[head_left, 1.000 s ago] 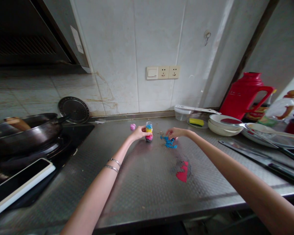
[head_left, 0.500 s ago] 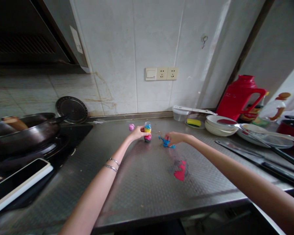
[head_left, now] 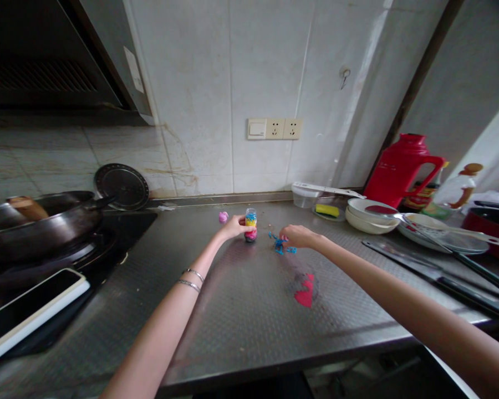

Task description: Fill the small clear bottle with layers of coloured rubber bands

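My left hand point(head_left: 235, 226) is closed around a small clear jar point(head_left: 250, 226), which stands upright on the counter. Layers of dark, pink, yellow and blue pieces fill it, and its top looks uncovered. To the right, my right hand point(head_left: 297, 236) has its fingers pinched together over a loose pile of small blue pieces point(head_left: 279, 247); they look like little rubber bands, though too small to be sure. A small pink knobby object point(head_left: 223, 217) lies left of the jar. Nearer the front edge is a crumpled clear wrapper with a red patch point(head_left: 304, 292).
At left, a wok point(head_left: 66, 221) sits on the cooktop beside a white-edged box-like device point(head_left: 33, 310). On the right are stacked bowls point(head_left: 370, 216), a cleaver-like knife point(head_left: 403, 260), a yellow sponge point(head_left: 326, 210), a clear tub point(head_left: 304, 196) and a red thermos point(head_left: 399, 172).
My right hand's fingers have drawn together, and the blue pile under them looks smaller and more scattered. My left hand and the jar have stayed in place. The view has shifted slightly.
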The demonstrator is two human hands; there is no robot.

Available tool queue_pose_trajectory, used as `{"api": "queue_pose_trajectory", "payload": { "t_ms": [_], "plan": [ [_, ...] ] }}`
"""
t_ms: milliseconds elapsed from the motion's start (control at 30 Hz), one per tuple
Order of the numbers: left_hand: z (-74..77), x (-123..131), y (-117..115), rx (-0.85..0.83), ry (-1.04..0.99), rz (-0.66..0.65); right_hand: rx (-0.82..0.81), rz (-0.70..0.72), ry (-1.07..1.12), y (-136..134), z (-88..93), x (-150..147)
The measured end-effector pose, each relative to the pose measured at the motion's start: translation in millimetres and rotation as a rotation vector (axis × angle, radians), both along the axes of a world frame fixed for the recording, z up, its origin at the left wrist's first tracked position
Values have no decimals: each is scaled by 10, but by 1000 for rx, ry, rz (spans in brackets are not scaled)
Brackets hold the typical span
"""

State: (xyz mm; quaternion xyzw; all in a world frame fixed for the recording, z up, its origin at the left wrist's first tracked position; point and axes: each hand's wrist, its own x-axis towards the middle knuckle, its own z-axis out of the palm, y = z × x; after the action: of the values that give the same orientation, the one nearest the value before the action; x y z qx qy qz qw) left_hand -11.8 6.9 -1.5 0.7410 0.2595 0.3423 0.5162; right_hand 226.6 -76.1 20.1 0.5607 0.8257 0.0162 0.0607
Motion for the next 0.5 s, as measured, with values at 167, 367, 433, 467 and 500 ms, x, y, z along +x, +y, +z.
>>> {"api": "queue_pose_trajectory", "payload": {
  "t_ms": [167, 367, 433, 467, 500],
  "plan": [
    [2, -2, -4, 2, 7, 2, 1, -41, 55, -24, 45, 34],
    [8, 2, -14, -27, -2, 9, 15, -63, 224, 20, 226, 70],
    [7, 5, -15, -37, -5, 10, 31, -35, 298, 70, 353, 41],
    [6, 5, -14, -40, -6, 10, 45, -12, 335, 100, 432, 13],
    [5, 6, -14, -40, -7, 10, 63, 16, 371, 132, 517, -24]
  ]
}}
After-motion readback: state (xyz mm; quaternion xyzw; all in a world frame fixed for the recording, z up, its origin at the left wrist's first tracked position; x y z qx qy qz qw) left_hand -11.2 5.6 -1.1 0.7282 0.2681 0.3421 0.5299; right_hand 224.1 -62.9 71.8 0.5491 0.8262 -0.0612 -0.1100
